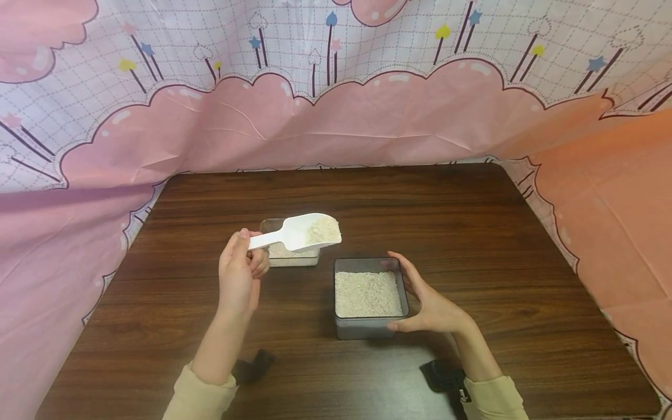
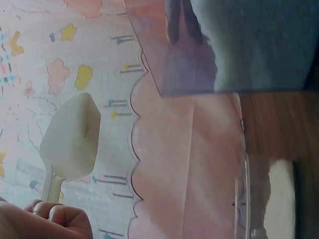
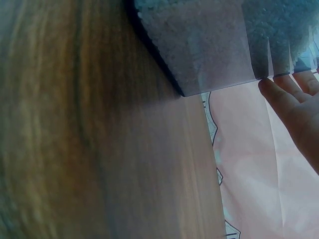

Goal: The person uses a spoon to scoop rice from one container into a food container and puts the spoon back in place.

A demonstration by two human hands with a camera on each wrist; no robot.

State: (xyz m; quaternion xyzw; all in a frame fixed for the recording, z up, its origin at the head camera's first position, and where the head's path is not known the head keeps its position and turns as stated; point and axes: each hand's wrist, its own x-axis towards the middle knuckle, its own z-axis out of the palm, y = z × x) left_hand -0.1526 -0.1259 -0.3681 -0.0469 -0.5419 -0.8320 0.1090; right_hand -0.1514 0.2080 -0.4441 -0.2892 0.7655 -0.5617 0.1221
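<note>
In the head view, my left hand (image 1: 242, 268) grips the handle of a white plastic scoop (image 1: 295, 232), which carries a heap of pale grains (image 1: 322, 230) towards its front edge. The scoop is held above the table, partly over a clear container (image 1: 294, 262) of similar pale grains. My right hand (image 1: 433, 306) holds a translucent grey square box (image 1: 362, 328) by its right side, thumb at the front and fingers round the back. Pale grains (image 1: 367, 294) fill much of that box. From the left wrist view, the scoop's underside (image 2: 70, 139) shows, so its load is hidden there.
Both containers stand on a dark wood-grain table (image 1: 472, 233). A patterned pink and white cloth (image 1: 336, 125) hangs behind it and along the sides. Black straps or mounts (image 1: 443, 376) sit near both wrists.
</note>
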